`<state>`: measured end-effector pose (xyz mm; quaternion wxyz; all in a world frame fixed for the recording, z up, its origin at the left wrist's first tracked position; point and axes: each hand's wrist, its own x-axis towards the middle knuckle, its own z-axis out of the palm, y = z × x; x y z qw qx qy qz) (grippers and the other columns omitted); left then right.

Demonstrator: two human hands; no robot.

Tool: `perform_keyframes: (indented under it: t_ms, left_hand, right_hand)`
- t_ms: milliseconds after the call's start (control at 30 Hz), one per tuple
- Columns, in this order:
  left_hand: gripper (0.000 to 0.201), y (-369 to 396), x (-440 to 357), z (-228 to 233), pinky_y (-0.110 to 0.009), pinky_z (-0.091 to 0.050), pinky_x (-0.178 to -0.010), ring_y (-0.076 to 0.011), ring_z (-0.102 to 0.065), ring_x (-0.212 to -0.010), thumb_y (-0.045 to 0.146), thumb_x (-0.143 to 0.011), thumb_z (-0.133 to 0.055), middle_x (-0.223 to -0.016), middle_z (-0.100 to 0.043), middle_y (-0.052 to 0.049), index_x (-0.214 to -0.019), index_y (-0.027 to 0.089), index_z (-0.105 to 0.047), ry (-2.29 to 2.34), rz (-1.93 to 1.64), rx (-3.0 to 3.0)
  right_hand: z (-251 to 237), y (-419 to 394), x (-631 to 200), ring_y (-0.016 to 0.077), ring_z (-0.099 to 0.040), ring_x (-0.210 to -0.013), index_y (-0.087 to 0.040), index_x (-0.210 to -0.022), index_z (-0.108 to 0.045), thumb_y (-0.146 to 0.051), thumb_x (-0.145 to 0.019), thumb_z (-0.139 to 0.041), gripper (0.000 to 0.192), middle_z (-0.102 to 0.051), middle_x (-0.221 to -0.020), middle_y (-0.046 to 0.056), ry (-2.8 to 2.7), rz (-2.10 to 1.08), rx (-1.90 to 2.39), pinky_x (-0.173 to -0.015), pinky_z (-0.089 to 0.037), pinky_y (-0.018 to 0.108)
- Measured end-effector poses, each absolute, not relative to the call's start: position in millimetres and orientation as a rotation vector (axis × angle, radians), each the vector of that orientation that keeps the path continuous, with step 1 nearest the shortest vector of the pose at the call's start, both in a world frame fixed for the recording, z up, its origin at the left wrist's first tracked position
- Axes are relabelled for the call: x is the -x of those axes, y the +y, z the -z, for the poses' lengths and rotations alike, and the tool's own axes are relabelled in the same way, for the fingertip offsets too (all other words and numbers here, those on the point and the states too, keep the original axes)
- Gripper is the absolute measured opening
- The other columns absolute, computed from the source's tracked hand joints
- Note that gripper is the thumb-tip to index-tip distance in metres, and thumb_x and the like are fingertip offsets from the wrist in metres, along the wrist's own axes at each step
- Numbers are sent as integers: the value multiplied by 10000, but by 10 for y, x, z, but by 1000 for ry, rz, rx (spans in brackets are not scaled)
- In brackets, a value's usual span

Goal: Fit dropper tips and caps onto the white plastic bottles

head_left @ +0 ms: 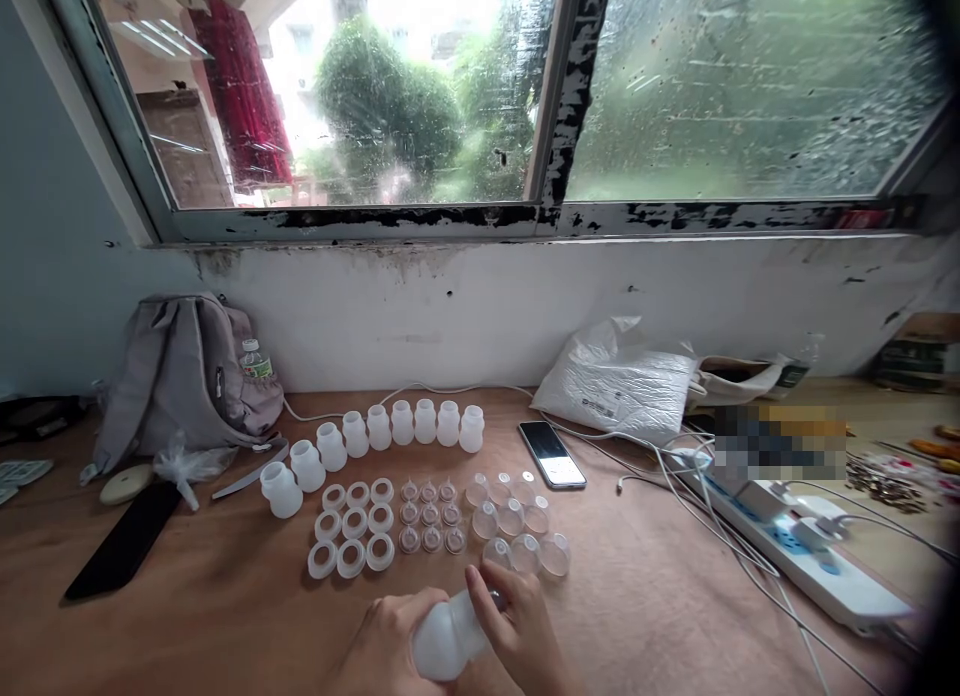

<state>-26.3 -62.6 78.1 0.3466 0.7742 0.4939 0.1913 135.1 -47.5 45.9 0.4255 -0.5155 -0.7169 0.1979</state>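
Both my hands hold one small translucent white bottle (pixel 448 637) at the bottom middle of the view. My left hand (pixel 386 646) cups its body from the left. My right hand (pixel 517 631) grips its neck end, fingers wrapped over the top. Just beyond them lie rows of parts on the brown table (pixel 660 596): several clear dome caps (pixel 525 551), several small nipples (pixel 430 516), several white rings (pixel 352 541). An arc of several more white bottles (pixel 379 431) stands behind those.
A smartphone (pixel 551 454) lies right of the bottles. A white power strip (pixel 810 561) with cables and a white plastic bag (pixel 619 381) are on the right. A grey backpack (pixel 184 371) and a black flat object (pixel 124 541) are on the left. A wall and window rise behind.
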Motion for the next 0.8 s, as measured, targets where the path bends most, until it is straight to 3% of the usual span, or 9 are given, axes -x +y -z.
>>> perform_keyframes:
  t_ms: [100, 200, 300, 400, 500, 633, 800]
  left_hand:
    - [296, -616, 455, -809, -184, -412, -530, -139, -581, -641, 227, -563, -618, -732, -646, 50, -858, 259, -614, 1257, -387, -1904]
    - [347, -576, 728, -720, -196, -443, -639, -160, -598, -753, 268, -586, -624, -851, -658, 31, -932, 253, -600, 1442, -420, -1835]
    - [422, -523, 929, -567, -227, -442, -736, -179, -593, -862, 313, -645, -578, -973, -645, -6, -1058, 231, -535, 1706, -533, -1803]
    - [428, -498, 953, -436, -238, -446, -727, -186, -589, -895, 351, -681, -545, -1018, -633, -16, -1091, 234, -511, 1840, -550, -1799]
    - [424, -505, 847, -358, -238, -446, -728, -187, -588, -918, 331, -683, -546, -1043, -629, -12, -1099, 253, -514, 1847, -559, -1839]
    - [449, -524, 697, -308, -255, -441, -792, -193, -576, -972, 305, -677, -556, -1114, -606, -16, -1123, 265, -514, 1790, -621, -1909]
    - [450, -539, 631, -305, -267, -448, -786, -191, -577, -969, 294, -692, -551, -1121, -600, -1, -1139, 300, -495, 1749, -672, -1947]
  right_hand:
    - [-526, -428, -1572, 93, -381, -401, -184, -495, -417, -408, -829, -394, 403, -394, -429, -31, -1641, -479, 1319, -410, -273, 210]
    - [-624, -261, -2050, 120, -444, -427, -182, -726, -543, -464, -814, -397, 329, -470, -487, -24, -1334, -463, 1543, -415, -340, 213]
    - [-607, -42, -2548, 158, -542, -555, -187, -959, -502, -466, -672, -570, 406, -608, -766, 42, -1284, -331, 1721, -522, -427, 259]
    - [-427, 134, -2823, 214, -575, -727, -203, -823, -538, -394, -634, -559, 269, -608, -821, 59, -1486, -294, 1810, -654, -444, 315]
    - [-201, 234, -2868, 214, -572, -795, -203, -823, -568, -301, -616, -514, 234, -559, -894, 61, -1591, -299, 1824, -728, -440, 327]
    - [-36, 304, -2845, 205, -569, -814, -197, -875, -588, -261, -615, -487, 286, -525, -912, 60, -1615, -367, 1833, -751, -441, 324]
    - [-157, 316, -2850, 241, -549, -898, -195, -902, -590, -347, -651, -521, 301, -553, -956, 80, -1568, -364, 1730, -723, -451, 346]
